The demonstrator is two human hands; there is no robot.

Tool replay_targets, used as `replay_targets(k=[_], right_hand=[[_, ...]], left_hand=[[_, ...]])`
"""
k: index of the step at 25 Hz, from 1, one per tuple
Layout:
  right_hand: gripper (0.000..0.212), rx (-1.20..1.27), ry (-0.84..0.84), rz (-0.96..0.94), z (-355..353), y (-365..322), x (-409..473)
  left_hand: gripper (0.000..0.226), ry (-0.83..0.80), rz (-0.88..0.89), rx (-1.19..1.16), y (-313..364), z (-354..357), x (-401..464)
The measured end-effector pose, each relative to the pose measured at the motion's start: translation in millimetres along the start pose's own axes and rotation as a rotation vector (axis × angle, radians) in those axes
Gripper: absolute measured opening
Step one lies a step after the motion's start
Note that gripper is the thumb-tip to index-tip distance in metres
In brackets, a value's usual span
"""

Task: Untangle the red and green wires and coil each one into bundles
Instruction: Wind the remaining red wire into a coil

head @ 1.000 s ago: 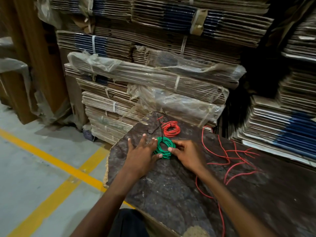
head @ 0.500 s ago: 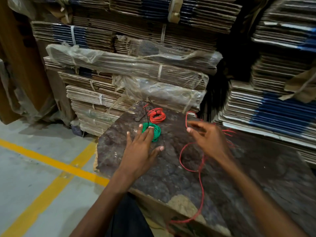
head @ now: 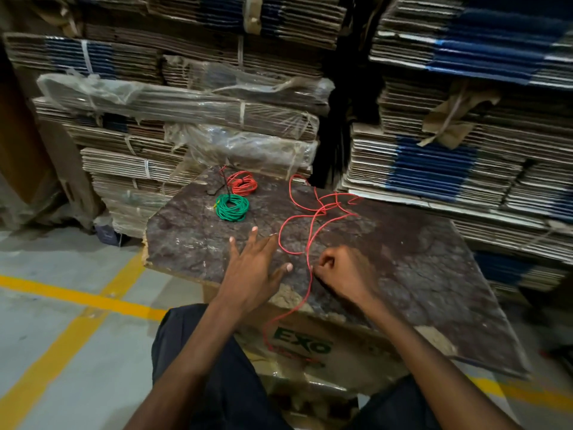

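Since the earlier frame, both hands have withdrawn toward the board's near edge. Green coil [head: 232, 207] lies finished, alone, far-left; red coil [head: 242, 183] just behind. Left hand [head: 252, 268] rests flat, fingers spread, holding nothing. Right hand [head: 342, 271] pinches the loose red wire [head: 313, 218]; coiling it is likely next.

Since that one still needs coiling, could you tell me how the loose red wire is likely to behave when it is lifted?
The loose red wire will probably be floppy: it lies in slack loops on the brown board and droops over its front edge. Being thin, it looks light. Its crossing loops may snag as the right hand, pinching it, pulls.
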State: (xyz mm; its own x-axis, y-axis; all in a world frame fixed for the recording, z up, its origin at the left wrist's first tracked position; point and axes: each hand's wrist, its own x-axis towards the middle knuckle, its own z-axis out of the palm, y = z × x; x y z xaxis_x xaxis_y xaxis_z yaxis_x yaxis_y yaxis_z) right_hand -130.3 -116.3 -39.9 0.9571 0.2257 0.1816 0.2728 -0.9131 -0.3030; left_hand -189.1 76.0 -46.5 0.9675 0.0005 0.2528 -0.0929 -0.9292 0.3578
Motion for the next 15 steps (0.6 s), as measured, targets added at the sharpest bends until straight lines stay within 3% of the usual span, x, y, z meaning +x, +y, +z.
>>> replay_targets(k=[5, 9, 12, 15], right_hand=[[0.028, 0.058, -0.022, 0.082, 0.7, -8.3, -10.8], [0.017, 0.081, -0.043, 0.108, 3.9, -7.8, -8.2], [0.025, 0.165, 0.001, 0.166, -10.2, 12.1, -2.2], [0.037, 0.078, -0.106, 0.143, -11.8, 10.4, -11.3]], left_hand=[[0.066, 0.027, 0.008, 0.009, 5.5, -10.1, -18.2], [0.062, -0.044, 0.031, 0.034, 16.9, -8.5, -7.4], [0.058, -0.098, 0.027, 0.024, 21.2, 2.3, -6.0], [0.050, -0.098, 0.023, -0.039, 27.1, 14.0, -11.2]])
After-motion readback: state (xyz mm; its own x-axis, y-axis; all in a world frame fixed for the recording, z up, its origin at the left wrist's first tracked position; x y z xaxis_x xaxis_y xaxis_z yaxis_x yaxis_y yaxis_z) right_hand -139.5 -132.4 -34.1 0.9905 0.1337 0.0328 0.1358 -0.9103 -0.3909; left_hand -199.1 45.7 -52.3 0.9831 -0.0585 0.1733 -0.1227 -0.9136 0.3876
